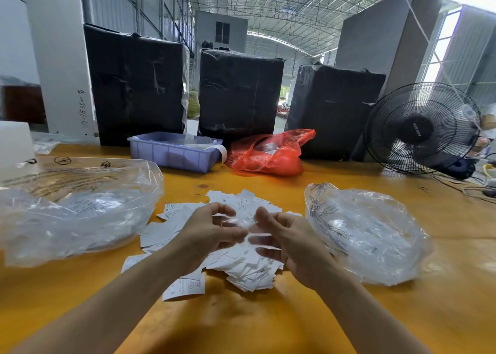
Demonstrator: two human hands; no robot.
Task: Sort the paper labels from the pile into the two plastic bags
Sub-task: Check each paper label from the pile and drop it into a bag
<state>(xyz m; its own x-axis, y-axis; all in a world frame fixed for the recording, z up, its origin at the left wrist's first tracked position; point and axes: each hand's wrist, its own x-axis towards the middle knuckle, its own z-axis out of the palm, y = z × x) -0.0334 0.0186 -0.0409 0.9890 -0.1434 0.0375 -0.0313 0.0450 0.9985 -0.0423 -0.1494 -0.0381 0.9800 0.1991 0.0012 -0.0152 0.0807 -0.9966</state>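
A pile of white paper labels point(236, 270) lies on the yellow table point(241, 321) in front of me. My left hand point(209, 233) and my right hand point(290, 243) hover over the pile, fingers curled toward each other, with blurred white labels between the fingertips. A large clear plastic bag point(80, 208) with some labels inside sits to the left of the pile. A smaller clear plastic bag point(367, 233) sits to the right. Which hand grips which label is hard to tell because of the blur.
At the back stand a blue plastic tray point(174, 152), a red plastic bag point(271, 153), three black-wrapped boxes point(239, 93) and a black fan point(421, 128) at the right. Cables point(480, 190) lie near the right edge.
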